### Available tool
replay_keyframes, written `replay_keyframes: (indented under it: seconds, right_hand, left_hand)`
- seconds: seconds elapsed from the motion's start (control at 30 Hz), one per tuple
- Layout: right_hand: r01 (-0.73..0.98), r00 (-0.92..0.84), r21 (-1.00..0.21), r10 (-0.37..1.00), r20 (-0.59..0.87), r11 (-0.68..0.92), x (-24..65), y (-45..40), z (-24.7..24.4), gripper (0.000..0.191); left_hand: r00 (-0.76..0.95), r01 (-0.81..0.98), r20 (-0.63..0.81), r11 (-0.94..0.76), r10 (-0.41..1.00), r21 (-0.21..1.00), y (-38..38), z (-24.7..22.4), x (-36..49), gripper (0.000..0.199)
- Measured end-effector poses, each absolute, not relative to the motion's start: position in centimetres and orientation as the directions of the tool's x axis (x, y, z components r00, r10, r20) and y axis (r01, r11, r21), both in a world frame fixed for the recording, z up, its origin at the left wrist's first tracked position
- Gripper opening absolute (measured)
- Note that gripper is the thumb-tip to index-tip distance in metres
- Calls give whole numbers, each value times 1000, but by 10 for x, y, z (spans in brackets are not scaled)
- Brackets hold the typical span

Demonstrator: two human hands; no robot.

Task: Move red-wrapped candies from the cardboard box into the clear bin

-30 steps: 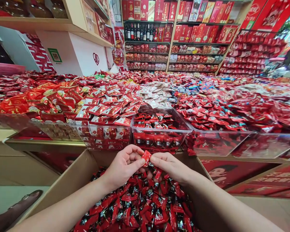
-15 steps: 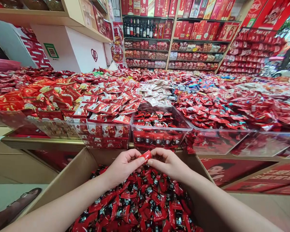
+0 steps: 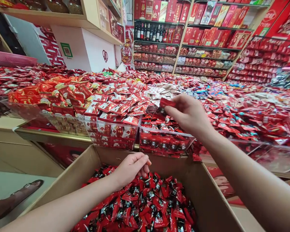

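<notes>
My right hand [image 3: 189, 114] pinches a small red wrapped candy [image 3: 167, 102] between thumb and fingers, just above a clear plastic bin [image 3: 165, 131]. Red-and-black wrapped candies [image 3: 159, 145] of a similar look partly fill that bin. Over the near cardboard box [image 3: 195, 180], my left hand [image 3: 132, 167] hangs with its fingers curled in and thumb against them; no candy shows in it. Below lies a heap of loose red-and-black candies [image 3: 145, 206] inside the box.
Neighbouring clear bins hold red-and-white packets [image 3: 120, 103] on the left and red packets [image 3: 232, 112] on the right. Behind stand shelves with bottles [image 3: 149, 32] and red gift boxes [image 3: 205, 36]. Someone's sandalled foot [image 3: 21, 196] is at the lower left.
My right hand has moved up and forward from the box to the bin, carrying the red candy. The left hand has let go of it and stays over the box. The view has shifted slightly.
</notes>
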State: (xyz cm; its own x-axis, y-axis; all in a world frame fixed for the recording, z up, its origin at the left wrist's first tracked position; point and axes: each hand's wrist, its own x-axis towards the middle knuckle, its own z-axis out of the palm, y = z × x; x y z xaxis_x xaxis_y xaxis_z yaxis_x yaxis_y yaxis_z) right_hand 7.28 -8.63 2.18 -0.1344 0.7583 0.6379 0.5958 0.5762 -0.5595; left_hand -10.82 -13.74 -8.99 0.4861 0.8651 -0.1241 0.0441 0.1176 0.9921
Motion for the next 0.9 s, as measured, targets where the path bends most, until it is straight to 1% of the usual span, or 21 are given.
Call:
replay_keyframes:
  seconds: [0.1,0.17,0.23,0.37,0.47,0.6,0.77,0.9]
  right_hand:
    - [722,-222,-494,838,498,485,68,-43,15,14]
    - [738,-283,-506,885,369,447,63,-25,8,14]
    - [702,-334,-577,909,250,417,58,-17,1,14]
    - [575,-369,-746,920,129,335,56,-18,-9,15]
    - [533,-428,-791,902,54,300,57,-23,-14,16]
    - [513,-497,-798,867,23,315,58,-26,-15,19]
    - [566,-510,-720,857,78,402,59,-25,-14,23]
    - [620,-499,-671,864,62,406,59,-25,-14,23]
  left_hand:
    - [478,53,-122,111,870,992,-137,-89,-109,28]
    - [473,60,-128,114,872,992,-137,-90,-111,29]
    - [472,66,-130,112,872,992,-136,-91,-113,29]
    - [470,70,-119,98,875,993,-133,-95,-115,30]
    - [481,80,-114,86,869,993,-132,-97,-116,29]
    - [495,95,-134,99,859,990,-131,-97,-115,29]
    - [500,127,-159,109,851,986,-130,-98,-115,30]
    - [507,163,-179,110,843,980,-130,-100,-115,30]
